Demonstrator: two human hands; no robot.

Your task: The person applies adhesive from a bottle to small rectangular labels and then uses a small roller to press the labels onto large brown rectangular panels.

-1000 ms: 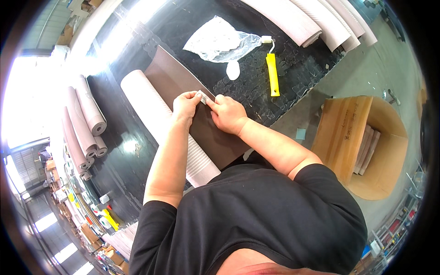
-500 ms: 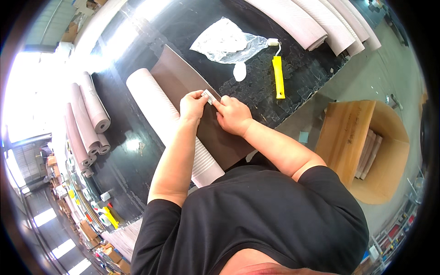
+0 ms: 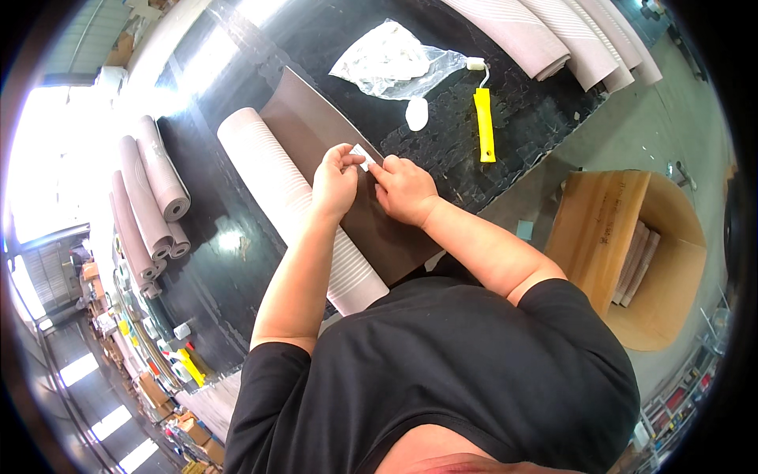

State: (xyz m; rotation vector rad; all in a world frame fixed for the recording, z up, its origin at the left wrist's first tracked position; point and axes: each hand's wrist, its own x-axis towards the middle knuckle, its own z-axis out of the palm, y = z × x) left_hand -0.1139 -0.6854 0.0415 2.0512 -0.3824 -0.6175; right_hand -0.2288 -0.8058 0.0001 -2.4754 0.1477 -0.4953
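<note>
Head view: the white label [image 3: 360,154] lies over the partly unrolled mat [image 3: 309,120], near its edge. Fingers of the left hand [image 3: 335,186] have spread slightly—suggesting a looser hold—while the right hand [image 3: 407,192] touches the label; whether either pinches it cannot be told.

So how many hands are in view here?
2: the left hand at the upper end of the white strip, the right hand at its lower end; no others show.
</note>
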